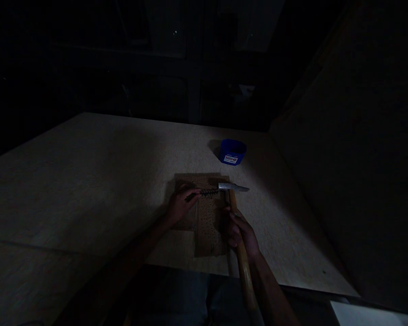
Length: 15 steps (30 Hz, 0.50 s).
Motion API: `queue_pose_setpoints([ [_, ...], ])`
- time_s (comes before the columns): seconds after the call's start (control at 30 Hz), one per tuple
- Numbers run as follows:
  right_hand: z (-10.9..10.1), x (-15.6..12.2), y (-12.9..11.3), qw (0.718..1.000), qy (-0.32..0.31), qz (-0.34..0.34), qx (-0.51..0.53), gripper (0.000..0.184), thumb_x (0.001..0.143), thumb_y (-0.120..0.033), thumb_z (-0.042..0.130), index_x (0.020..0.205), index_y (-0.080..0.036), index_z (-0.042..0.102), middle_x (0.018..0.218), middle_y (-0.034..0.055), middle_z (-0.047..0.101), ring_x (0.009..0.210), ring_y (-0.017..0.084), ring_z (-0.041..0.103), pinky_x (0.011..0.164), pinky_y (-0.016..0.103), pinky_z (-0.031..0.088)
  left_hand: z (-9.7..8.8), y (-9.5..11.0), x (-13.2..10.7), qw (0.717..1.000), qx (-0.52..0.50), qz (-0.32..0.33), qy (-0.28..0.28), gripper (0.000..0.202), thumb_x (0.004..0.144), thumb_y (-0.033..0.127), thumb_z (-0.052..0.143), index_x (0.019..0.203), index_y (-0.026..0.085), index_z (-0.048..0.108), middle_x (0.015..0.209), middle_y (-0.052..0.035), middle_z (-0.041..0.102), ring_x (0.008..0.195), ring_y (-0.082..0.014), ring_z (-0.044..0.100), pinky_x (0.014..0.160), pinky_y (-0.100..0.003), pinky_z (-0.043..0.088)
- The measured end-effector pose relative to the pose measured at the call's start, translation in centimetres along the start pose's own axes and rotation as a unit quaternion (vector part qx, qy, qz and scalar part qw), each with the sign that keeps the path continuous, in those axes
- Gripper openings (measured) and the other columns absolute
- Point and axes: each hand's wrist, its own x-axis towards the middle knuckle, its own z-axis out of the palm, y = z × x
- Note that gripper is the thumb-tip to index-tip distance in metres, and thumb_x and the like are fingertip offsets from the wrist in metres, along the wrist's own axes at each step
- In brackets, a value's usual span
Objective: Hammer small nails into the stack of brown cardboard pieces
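Note:
My right hand [241, 230] is wrapped around the wooden handle of a hammer [244, 267]. Its metal head lies level above the right side of a brown board dotted with small holes [209, 233]. From the left, my left hand [181, 204] pinches the end of a short dark strip with a braided or toothed look [209, 192]. That strip runs across the upper part of the board, its right end close to the hammer's face. Dim light hides whether the two touch, and what exactly the strip is.
A blue plastic tub with a white label [231, 154] stands beyond the board, to the right. Everything rests on a pale tabletop [122, 181]. A dark upright panel [353, 158] borders the right side. The background is nearly black.

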Motion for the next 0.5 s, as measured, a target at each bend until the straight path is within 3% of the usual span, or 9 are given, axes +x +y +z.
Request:
queue_pose_setpoints([
  [0.33, 0.6, -1.3, -0.9, 0.998, -0.02, -0.055, 0.019, 0.022, 0.084, -0.03, 0.074, 0.104, -0.024, 0.066, 0.051, -0.0145, 0.031, 0.034, 0.002, 0.007, 0.029, 0.01, 0.024, 0.3, 0.0, 0.0, 0.998, -0.041, -0.054, -0.016, 0.011, 0.088, 0.027, 0.068, 0.096, 0.023, 0.075, 0.095, -0.0034, 0.077, 0.091, -0.0187, 0.071, 0.086, -0.035, 0.059],
  [0.5, 1.8, -2.3, -1.6, 0.994, 0.025, -0.063, -0.08, 0.029, 0.084, -0.04, 0.075, 0.107, -0.026, 0.063, 0.049, -0.0141, 0.034, 0.034, 0.002, 0.011, 0.028, 0.011, 0.023, 0.4, 0.3, 0.0, 0.995, -0.066, -0.073, -0.021, 0.011, 0.086, 0.023, 0.069, 0.096, 0.023, 0.074, 0.097, -0.0033, 0.078, 0.091, -0.0185, 0.072, 0.085, -0.033, 0.059],
])
